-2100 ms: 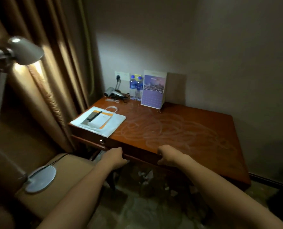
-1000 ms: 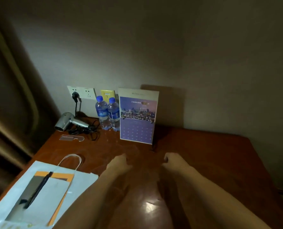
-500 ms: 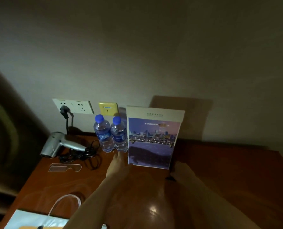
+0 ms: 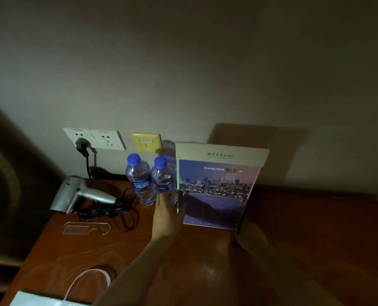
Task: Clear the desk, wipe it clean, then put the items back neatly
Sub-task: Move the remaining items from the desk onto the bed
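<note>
A standing desk calendar (image 4: 216, 191) with a purple city picture leans at the back of the wooden desk (image 4: 316, 239). My left hand (image 4: 167, 217) grips its left edge, thumb on the front and fingers reaching behind. In dim light my right hand (image 4: 252, 236) holds the calendar's lower right corner. Two blue-capped water bottles (image 4: 140, 180) stand just left of the calendar, touching my left fingers.
A silver hair dryer (image 4: 77, 195) lies at the back left, its cord (image 4: 117, 215) coiled and plugged into the wall socket (image 4: 95, 139). A clear comb (image 4: 86, 228) lies in front of it. A white paper bag (image 4: 51, 300) shows at the bottom left edge.
Both hands left the desk's front edge and reached forward to the calendar. The view closed in on the back of the desk. My hands now hold the calendar's sides.
</note>
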A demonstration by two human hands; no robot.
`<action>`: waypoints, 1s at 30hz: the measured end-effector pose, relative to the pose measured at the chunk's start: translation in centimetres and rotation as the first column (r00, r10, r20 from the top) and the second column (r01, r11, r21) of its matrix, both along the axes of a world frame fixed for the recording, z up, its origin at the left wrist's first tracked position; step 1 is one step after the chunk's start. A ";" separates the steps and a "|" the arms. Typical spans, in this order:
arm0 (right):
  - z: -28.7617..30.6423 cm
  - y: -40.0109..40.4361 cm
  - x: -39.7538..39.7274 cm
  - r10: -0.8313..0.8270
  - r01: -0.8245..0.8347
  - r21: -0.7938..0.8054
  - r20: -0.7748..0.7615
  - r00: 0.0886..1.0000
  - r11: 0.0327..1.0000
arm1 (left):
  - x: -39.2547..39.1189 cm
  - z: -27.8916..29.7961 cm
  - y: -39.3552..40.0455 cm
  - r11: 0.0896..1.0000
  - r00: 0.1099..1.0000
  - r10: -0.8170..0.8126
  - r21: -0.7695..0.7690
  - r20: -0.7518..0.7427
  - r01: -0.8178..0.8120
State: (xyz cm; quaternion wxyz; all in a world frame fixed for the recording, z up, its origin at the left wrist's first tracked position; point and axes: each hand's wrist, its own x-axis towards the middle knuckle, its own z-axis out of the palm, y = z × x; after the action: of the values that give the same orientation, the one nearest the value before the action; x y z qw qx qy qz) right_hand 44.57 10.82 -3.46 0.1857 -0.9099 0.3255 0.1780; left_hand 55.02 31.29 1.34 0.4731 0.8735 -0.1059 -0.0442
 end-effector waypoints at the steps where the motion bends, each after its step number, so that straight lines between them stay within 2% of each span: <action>1: -0.9 0.0 0.0 -0.012 0.011 0.007 0.038 0.999 1.000 | 0.0 0.4 -0.1 1.000 1.000 0.006 -0.013 -0.029 -0.007; 6: -1.3 0.5 0.1 -0.087 0.088 0.010 -0.019 0.996 0.996 | 0.6 1.2 -0.7 0.985 0.945 -0.125 -0.149 -0.301 0.082; 12: -0.4 -0.7 -0.7 -0.084 0.084 0.046 -0.015 0.996 0.995 | 0.5 1.8 -2.4 0.940 0.814 -0.118 -0.328 -0.569 -0.092; 14: 0.3 -1.1 -1.2 -0.128 0.127 0.071 0.010 0.992 0.989 | -0.1 2.0 -3.0 0.920 0.797 -0.116 -0.366 -0.592 -0.138; 19: 1.4 -1.6 -3.0 -0.185 0.155 0.175 0.168 0.968 0.972 | -1.6 2.3 -4.4 0.878 0.833 -0.085 -0.436 -0.547 -0.196; 24: 3.8 -2.2 -5.7 -0.396 0.332 0.303 0.180 0.900 0.893 | -3.0 3.5 -5.6 0.871 0.824 -0.052 -0.430 -0.565 -0.239; 27: 6.0 -2.8 -8.4 -0.448 0.378 0.320 0.181 0.875 0.869 | -4.4 4.3 -6.6 0.882 0.794 -0.081 -0.414 -0.602 -0.223; 30: 8.0 -3.5 -11.8 -0.497 0.416 0.310 0.257 0.829 0.855 | -6.9 5.6 -8.0 0.914 0.780 -0.111 -0.372 -0.616 -0.163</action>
State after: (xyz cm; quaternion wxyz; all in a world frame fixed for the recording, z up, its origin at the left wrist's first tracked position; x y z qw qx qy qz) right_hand 32.77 7.34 4.59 0.3832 -0.7919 0.4752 0.0122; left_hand 48.15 23.31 6.92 0.6519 0.6930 0.0623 -0.3015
